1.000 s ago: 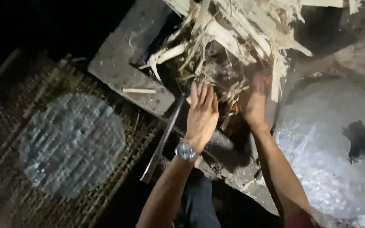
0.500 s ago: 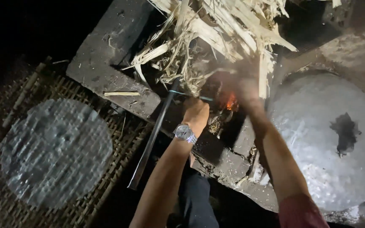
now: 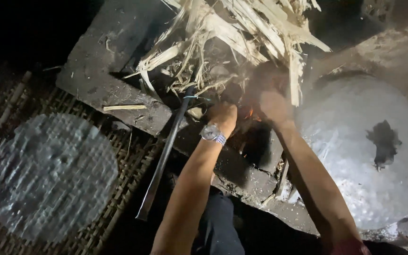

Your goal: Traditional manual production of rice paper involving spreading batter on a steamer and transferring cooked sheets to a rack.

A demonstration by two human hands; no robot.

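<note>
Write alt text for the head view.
Both hands, left hand and right hand, reach into a small fire under a pile of dry stalks. A metal rod leans nearby, above a woven mat.

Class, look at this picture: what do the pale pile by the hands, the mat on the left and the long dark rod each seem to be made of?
Pale pile: dry split plant stalks or husks, matt, fibrous and splintered.
Mat: woven strips, likely bamboo or cane, with a visible lattice weave.
Rod: probably metal, dark, straight and thin, with a faint sheen along its edge.
</note>
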